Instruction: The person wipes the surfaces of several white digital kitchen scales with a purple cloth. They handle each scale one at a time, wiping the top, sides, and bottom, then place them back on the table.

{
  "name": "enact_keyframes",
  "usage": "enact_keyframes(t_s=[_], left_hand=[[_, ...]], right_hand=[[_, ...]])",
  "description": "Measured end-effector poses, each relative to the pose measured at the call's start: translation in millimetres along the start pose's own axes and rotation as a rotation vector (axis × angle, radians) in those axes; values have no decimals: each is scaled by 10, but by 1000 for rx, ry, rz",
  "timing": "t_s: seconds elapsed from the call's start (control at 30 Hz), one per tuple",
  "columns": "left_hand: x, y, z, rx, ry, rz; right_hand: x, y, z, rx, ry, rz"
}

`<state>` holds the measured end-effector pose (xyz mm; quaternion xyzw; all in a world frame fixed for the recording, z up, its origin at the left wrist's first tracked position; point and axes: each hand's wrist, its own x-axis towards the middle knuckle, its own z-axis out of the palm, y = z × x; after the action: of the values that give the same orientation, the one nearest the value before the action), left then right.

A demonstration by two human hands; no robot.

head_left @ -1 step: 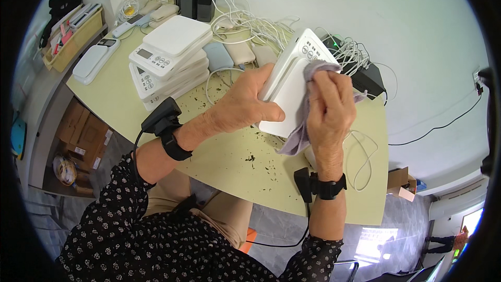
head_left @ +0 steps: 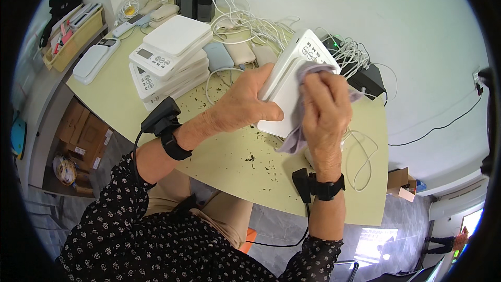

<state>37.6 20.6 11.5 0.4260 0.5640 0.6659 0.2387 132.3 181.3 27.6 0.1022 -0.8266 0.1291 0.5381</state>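
Observation:
My left hand grips a white digital kitchen scale by its left edge, thumb on the platform. The scale is held tilted above the table, its button panel at the far upper end. Bunched in my right hand is a grey-purple cloth, pressed against the right part of the platform. Part of the scale is hidden behind the cloth and fingers. To the left, several similar white scales are stacked on the pale green table.
Another white scale lies at the table's left edge. Tangled white cables, power banks and black boxes line the back. Dark crumbs dot the tabletop. A white cable loop lies at the right.
My right hand and the cloth have shifted slightly left across the platform. The scale and my left hand have hardly moved.

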Motion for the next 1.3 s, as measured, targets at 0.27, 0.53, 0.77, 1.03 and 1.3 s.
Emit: enact_keyframes(t_s=[0.27,0.53,0.77,1.03,1.3], left_hand=[[-30,48,23,12,15,23],[-57,79,75,277,157,244],[-124,83,78,314,141,128],[-178,60,-90,593,307,404],[-174,-61,-223,716,382,449]], right_hand=[[21,-46,-24,-25,30,48],[11,-262,-68,19,-184,-110],[227,-278,-151,-256,-188,-99],[254,-482,-26,-250,-246,-241],[219,-628,198,-296,-305,-376]])
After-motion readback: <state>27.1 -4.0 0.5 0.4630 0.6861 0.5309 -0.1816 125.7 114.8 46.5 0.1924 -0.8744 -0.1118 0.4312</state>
